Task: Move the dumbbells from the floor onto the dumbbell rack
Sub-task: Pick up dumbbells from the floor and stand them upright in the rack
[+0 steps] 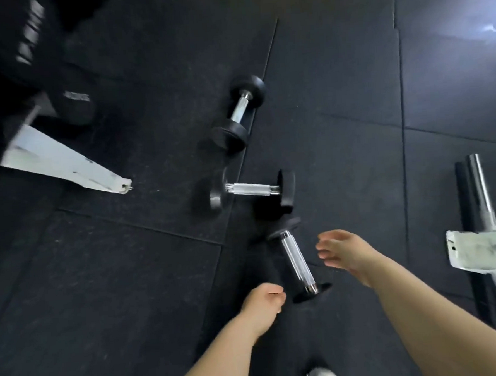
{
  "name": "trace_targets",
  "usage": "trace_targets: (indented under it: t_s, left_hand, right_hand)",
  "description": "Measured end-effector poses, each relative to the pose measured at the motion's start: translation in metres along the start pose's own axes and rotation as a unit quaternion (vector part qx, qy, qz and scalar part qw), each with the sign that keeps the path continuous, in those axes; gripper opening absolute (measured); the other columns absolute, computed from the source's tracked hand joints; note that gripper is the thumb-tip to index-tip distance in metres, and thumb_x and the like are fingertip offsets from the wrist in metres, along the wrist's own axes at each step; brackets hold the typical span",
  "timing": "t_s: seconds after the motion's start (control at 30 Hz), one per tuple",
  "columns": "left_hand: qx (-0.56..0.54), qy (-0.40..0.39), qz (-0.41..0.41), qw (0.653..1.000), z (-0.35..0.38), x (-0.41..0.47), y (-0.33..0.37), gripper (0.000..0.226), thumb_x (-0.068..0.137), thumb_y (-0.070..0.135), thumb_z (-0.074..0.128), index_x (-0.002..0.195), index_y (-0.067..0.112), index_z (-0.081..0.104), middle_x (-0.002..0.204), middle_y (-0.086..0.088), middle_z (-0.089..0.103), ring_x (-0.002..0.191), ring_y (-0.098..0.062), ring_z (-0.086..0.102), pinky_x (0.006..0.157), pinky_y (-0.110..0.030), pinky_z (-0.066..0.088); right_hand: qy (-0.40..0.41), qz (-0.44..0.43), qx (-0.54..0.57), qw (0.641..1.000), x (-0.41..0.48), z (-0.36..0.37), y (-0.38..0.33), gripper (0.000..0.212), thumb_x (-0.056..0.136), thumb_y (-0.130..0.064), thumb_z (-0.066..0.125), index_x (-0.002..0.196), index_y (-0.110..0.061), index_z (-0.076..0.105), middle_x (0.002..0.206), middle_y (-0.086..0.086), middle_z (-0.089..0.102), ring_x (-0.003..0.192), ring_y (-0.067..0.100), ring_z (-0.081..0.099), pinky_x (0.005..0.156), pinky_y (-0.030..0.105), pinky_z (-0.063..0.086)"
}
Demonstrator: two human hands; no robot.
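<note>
Three black chrome-handled dumbbells point(238, 113) lie on the floor point(101, 284).

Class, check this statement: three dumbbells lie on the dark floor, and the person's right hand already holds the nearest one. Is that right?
One detail is wrong. The right hand holds nothing: its open fingers reach beside the nearest dumbbell, not closed round it. That dumbbell lies on the dark floor with the other two, as the head view shows.
</note>
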State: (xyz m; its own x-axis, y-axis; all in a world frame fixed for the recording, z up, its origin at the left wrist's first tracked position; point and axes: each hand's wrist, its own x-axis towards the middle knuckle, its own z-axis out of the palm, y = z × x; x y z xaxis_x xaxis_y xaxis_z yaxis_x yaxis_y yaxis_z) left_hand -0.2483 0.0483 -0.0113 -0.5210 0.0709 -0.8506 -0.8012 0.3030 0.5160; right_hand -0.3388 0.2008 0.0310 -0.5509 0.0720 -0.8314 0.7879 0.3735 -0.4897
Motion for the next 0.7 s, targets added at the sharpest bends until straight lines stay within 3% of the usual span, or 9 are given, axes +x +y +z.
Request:
trace_targets:
  t_s: [0.07,0.13,0.3,0.37,0.43,0.5,0.6,0.63,0.7]
  left_hand:
    - [-0.006,0.019,-0.004,1.0,0.018,0.058,-0.018,0.036,0.089,0.021,0.049,0.123,0.009,0.052,0.113,-0.011,0.062,0.105,-0.026,0.058,0.092,-0.028,0.044]
    - [-0.019,0.027,-0.007,0.999,0.033,0.102,-0.032,0.042,0.089,0.022,0.05,0.128,0.006,0.045,0.126,-0.014,0.058,0.116,-0.028,0.055,0.098,-0.028,0.041]
    - [-0.087,-0.046,-0.015,0.995,0.049,0.148,-0.057,0.043,0.092,0.019,0.047,0.133,0.008,0.038,0.13,-0.01,0.052,0.117,-0.02,0.051,0.089,-0.019,0.034]
    - [-0.099,-0.044,-0.021,0.994,0.049,0.149,-0.063,0.042,0.092,0.02,0.047,0.132,0.009,0.04,0.121,-0.007,0.055,0.102,-0.015,0.053,0.079,-0.02,0.04]
    - [-0.121,-0.035,-0.013,0.992,0.053,0.147,-0.06,0.041,0.091,0.02,0.049,0.13,0.009,0.042,0.112,-0.005,0.055,0.094,-0.012,0.052,0.067,-0.012,0.042]
    - [-0.146,-0.037,0.001,0.989,0.059,0.15,-0.053,0.039,0.09,0.018,0.05,0.127,0.009,0.043,0.108,-0.003,0.053,0.091,-0.008,0.051,0.06,-0.003,0.041]
    - [-0.156,-0.051,0.017,0.986,0.074,0.159,-0.042,0.037,0.088,0.02,0.053,0.123,0.01,0.047,0.109,-0.001,0.057,0.094,-0.009,0.052,0.07,-0.009,0.042]
    - [-0.157,-0.052,0.015,0.986,0.078,0.162,-0.042,0.037,0.087,0.021,0.054,0.123,0.01,0.049,0.112,-0.002,0.059,0.098,-0.012,0.053,0.076,-0.014,0.042]
    - [-0.164,-0.05,0.006,0.985,0.084,0.162,-0.043,0.036,0.086,0.021,0.056,0.12,0.01,0.054,0.107,-0.003,0.062,0.097,-0.014,0.056,0.077,-0.016,0.042]
  right_hand:
    - [0.0,-0.012,-0.053,0.999,0.052,0.011,0.02,0.033,0.091,-0.007,0.049,0.123,0.0,0.053,0.093,0.009,0.059,0.085,0.021,0.056,0.087,0.034,0.051]
    - [-0.004,-0.027,-0.105,0.994,0.094,0.026,0.035,0.04,0.089,-0.012,0.053,0.128,-0.001,0.051,0.118,0.014,0.06,0.109,0.028,0.057,0.103,0.038,0.043]
    - [-0.009,-0.056,-0.186,0.981,0.145,0.052,0.046,0.044,0.09,-0.019,0.052,0.128,0.002,0.049,0.132,0.018,0.056,0.122,0.03,0.052,0.097,0.03,0.04]
    - [-0.006,-0.055,-0.18,0.982,0.151,0.057,0.045,0.043,0.09,-0.019,0.052,0.128,0.0,0.049,0.131,0.016,0.056,0.121,0.029,0.053,0.097,0.029,0.04]
    - [-0.001,-0.052,-0.177,0.983,0.157,0.063,0.046,0.041,0.089,-0.017,0.054,0.125,0.0,0.052,0.127,0.018,0.059,0.12,0.03,0.054,0.095,0.029,0.042]
    - [0.009,-0.042,-0.158,0.986,0.166,0.068,0.047,0.038,0.087,-0.017,0.057,0.121,0.002,0.056,0.109,0.017,0.064,0.109,0.032,0.06,0.087,0.032,0.044]
    - [-0.03,-0.011,-0.034,0.999,0.182,0.07,0.054,0.014,0.084,-0.014,0.061,0.092,-0.002,0.061,0.072,0.007,0.058,0.065,0.02,0.057,0.066,0.031,0.046]
    - [-0.043,-0.001,-0.01,0.999,0.184,0.07,0.055,0.008,0.085,-0.013,0.061,0.086,-0.005,0.059,0.069,0.006,0.056,0.061,0.017,0.055,0.062,0.028,0.046]
    - [-0.051,0.003,0.012,0.999,0.184,0.068,0.059,0.009,0.087,-0.013,0.059,0.093,-0.007,0.057,0.07,0.005,0.057,0.061,0.016,0.055,0.056,0.023,0.047]
